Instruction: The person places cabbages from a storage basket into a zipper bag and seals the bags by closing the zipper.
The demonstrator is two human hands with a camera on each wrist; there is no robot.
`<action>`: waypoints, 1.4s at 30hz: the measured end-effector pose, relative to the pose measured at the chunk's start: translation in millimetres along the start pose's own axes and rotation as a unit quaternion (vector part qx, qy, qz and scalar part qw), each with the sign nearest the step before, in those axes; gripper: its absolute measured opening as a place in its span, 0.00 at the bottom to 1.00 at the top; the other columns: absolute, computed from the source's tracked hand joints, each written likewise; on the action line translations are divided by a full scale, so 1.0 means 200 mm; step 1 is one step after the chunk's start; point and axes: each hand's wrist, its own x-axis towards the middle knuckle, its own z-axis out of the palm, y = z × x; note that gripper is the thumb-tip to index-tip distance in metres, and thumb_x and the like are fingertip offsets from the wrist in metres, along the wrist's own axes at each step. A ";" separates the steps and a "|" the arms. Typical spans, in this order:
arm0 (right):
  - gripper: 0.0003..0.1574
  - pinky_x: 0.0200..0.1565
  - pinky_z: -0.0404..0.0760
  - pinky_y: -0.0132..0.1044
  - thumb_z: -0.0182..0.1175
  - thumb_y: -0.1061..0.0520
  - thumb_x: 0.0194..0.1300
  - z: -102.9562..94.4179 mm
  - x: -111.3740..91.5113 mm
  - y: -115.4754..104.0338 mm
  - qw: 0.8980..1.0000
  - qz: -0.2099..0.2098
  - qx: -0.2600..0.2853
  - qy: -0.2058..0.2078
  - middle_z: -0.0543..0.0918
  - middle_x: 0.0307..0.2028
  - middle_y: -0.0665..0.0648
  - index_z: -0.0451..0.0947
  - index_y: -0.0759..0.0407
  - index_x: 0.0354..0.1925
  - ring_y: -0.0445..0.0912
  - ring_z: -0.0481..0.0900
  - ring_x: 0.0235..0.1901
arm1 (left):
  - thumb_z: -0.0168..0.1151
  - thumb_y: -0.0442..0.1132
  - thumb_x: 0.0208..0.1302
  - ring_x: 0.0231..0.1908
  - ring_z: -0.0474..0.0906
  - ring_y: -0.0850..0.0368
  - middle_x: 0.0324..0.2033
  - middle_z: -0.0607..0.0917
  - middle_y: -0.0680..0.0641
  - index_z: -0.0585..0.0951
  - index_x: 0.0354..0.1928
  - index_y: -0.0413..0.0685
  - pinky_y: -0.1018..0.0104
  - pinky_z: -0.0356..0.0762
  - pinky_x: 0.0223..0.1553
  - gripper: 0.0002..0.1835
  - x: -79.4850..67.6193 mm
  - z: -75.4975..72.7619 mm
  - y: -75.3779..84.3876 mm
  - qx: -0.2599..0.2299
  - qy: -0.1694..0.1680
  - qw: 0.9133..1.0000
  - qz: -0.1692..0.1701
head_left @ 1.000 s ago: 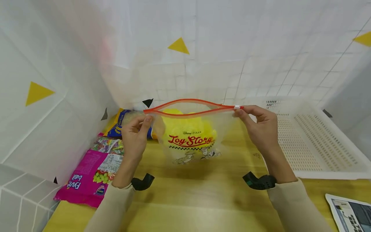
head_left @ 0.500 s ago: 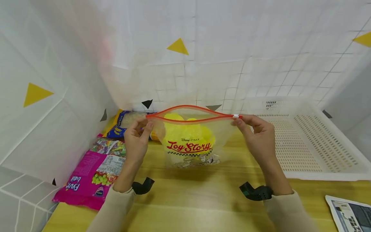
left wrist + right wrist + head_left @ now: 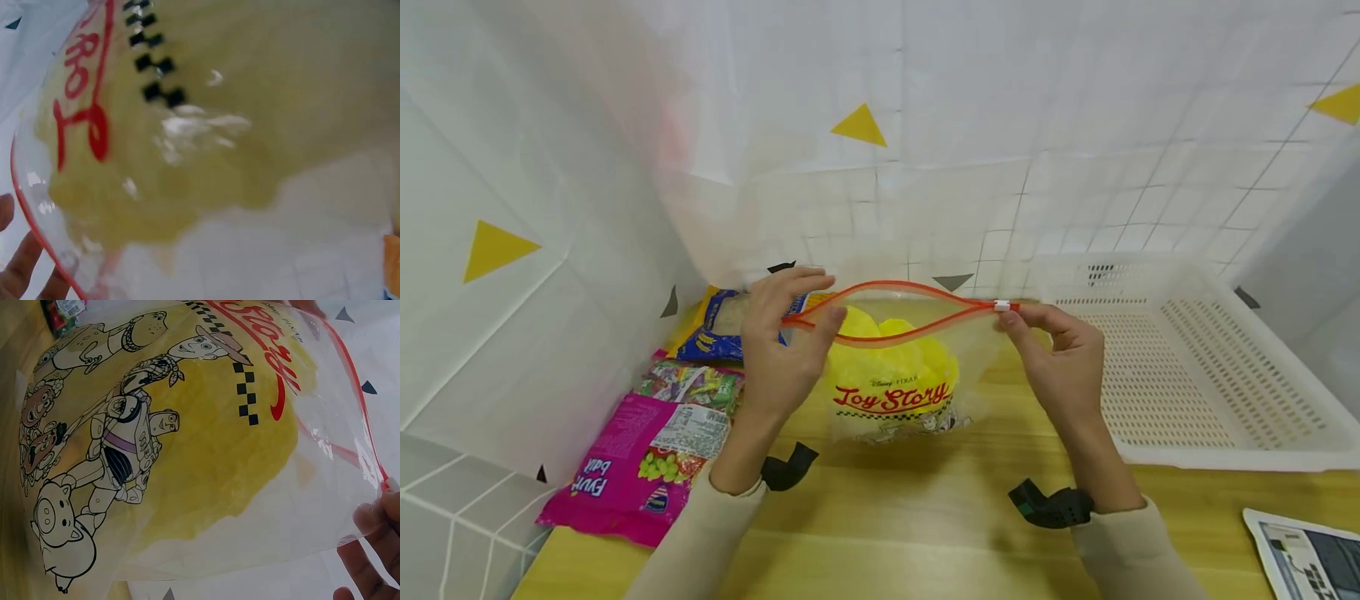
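Note:
A clear slider zip bag (image 3: 895,429) with a red zip rim, printed with "Toy Story", stands upright in the middle of the head view, its mouth gaping. Something yellow and lumpy (image 3: 880,358) fills much of it. My right hand (image 3: 1063,358) pinches the bag's top right corner beside the white slider (image 3: 1002,306). At the left end of the mouth is my left hand (image 3: 786,350), thumb in front and fingers spread apart behind, the red rim passing between them. In the left wrist view its fingers (image 3: 25,259) lie along the red edge.
A pink candy bag (image 3: 625,467) and a blue and yellow packet (image 3: 722,321) lie on the wooden table (image 3: 910,533) at the left. At the right stands a white perforated basket (image 3: 1210,454), and a flat printed pouch (image 3: 1300,550) lies near the front. White sheeting walls the back.
The bag has come down toward the table. My left hand has loosened its pinch on the left corner, shifted right and spread its fingers. The right hand keeps its pinch, slightly lower.

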 end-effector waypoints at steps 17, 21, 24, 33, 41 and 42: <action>0.07 0.52 0.73 0.35 0.69 0.64 0.65 0.03 -0.03 -0.01 1.000 0.014 0.024 -0.010 0.88 0.27 0.39 0.86 0.70 0.39 0.39 0.85 0.37 | 0.76 0.58 0.55 0.61 0.76 0.51 0.45 0.90 0.56 0.89 0.45 0.58 0.35 0.51 0.69 0.20 0.09 0.27 0.13 0.150 -0.136 0.973 0.115; 0.07 0.47 0.74 0.35 0.70 0.65 0.64 0.04 -0.03 -0.02 1.000 0.015 0.025 -0.005 0.88 0.25 0.39 0.86 0.71 0.38 0.40 0.85 0.36 | 0.75 0.59 0.56 0.58 0.76 0.54 0.43 0.90 0.58 0.89 0.45 0.60 0.35 0.51 0.69 0.18 0.10 0.29 0.14 0.146 -0.156 0.970 0.117; 0.06 0.47 0.74 0.37 0.70 0.65 0.63 0.04 -0.04 -0.02 0.999 0.019 0.026 0.001 0.88 0.24 0.39 0.87 0.69 0.37 0.40 0.84 0.36 | 0.74 0.63 0.55 0.57 0.76 0.57 0.45 0.90 0.60 0.89 0.46 0.62 0.36 0.51 0.69 0.21 0.11 0.32 0.15 0.154 -0.185 0.963 0.118; 0.05 0.52 0.74 0.39 0.70 0.66 0.63 0.04 -0.04 -0.02 0.999 0.015 0.031 0.001 0.88 0.24 0.39 0.86 0.69 0.36 0.39 0.85 0.31 | 0.65 0.71 0.57 0.59 0.75 0.58 0.52 0.88 0.61 0.85 0.55 0.68 0.35 0.52 0.68 0.28 0.14 0.33 0.23 0.249 -0.299 0.915 0.111; 0.05 0.50 0.75 0.38 0.69 0.66 0.63 0.04 -0.03 -0.02 1.000 0.010 0.030 -0.001 0.88 0.24 0.40 0.86 0.69 0.37 0.39 0.85 0.31 | 0.66 0.61 0.64 0.56 0.78 0.58 0.53 0.89 0.59 0.84 0.59 0.64 0.35 0.56 0.67 0.24 0.16 0.33 0.24 0.283 -0.304 0.901 0.123; 0.05 0.49 0.75 0.38 0.69 0.66 0.63 0.04 -0.03 -0.02 1.000 0.009 0.030 -0.002 0.88 0.24 0.40 0.86 0.70 0.37 0.39 0.86 0.31 | 0.66 0.58 0.66 0.56 0.79 0.57 0.52 0.89 0.58 0.84 0.58 0.64 0.36 0.57 0.67 0.21 0.16 0.33 0.24 0.284 -0.301 0.902 0.121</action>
